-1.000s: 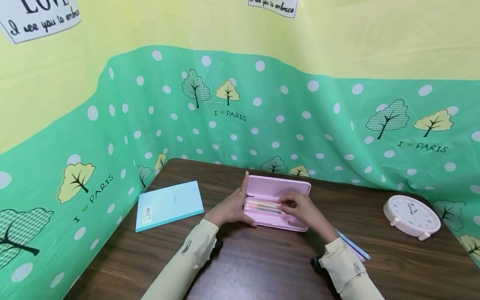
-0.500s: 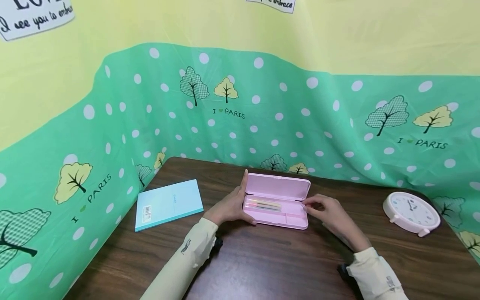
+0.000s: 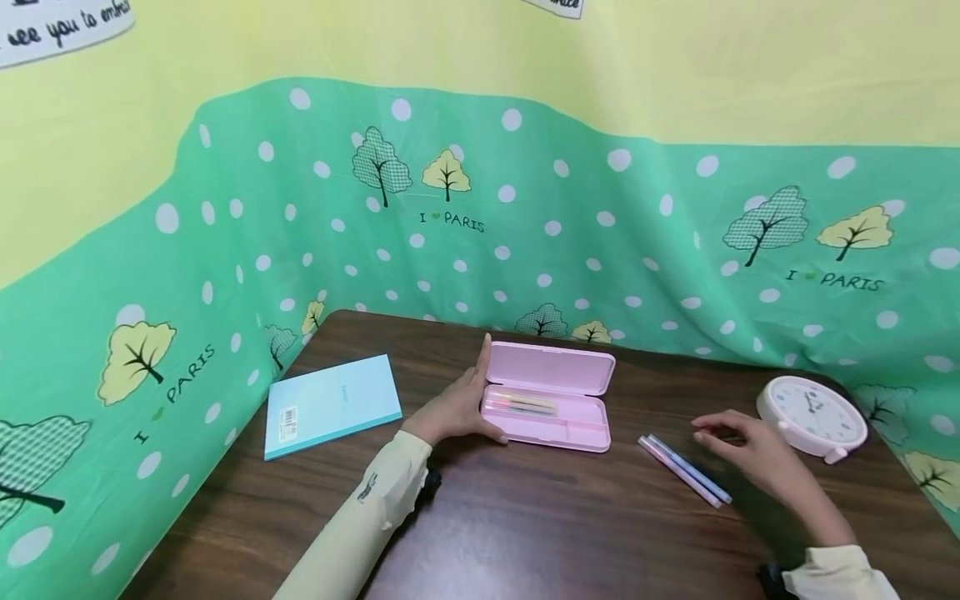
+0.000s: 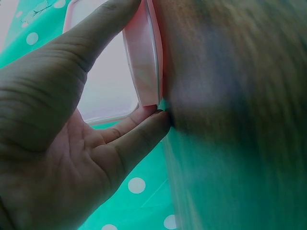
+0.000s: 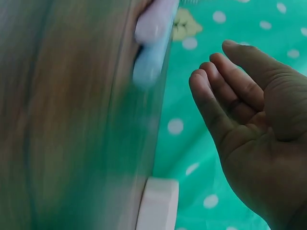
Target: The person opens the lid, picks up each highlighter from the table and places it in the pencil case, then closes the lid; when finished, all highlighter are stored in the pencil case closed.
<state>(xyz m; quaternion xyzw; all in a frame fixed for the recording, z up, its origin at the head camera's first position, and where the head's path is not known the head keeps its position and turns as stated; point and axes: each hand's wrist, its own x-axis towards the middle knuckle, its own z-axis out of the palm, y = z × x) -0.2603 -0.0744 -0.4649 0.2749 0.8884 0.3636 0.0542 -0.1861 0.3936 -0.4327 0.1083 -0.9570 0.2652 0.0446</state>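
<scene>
A pink pencil case (image 3: 551,432) lies with its lid raised on the table, several slim pens or refills (image 3: 525,404) in its left part. My left hand (image 3: 459,407) holds the case's left end, thumb at the front edge and fingers along the back by the lid; the left wrist view shows the thumb and fingers on either side of that end. My right hand (image 3: 757,454) is in the air over the right of the table, fingers loosely bent and holding nothing. Just left of it, a pink pen (image 3: 678,472) and a blue pen (image 3: 692,468) lie side by side.
A light blue notebook (image 3: 333,404) with a barcode label lies at the left. At the right back stands a round pale pink clock (image 3: 813,417). Green and yellow printed fabric (image 3: 525,217) hangs behind the dark wooden table (image 3: 540,525).
My right hand has moved out of the pencil case, rightward past the two pens to near the clock. My left hand stays on the case. The head view has shifted slightly.
</scene>
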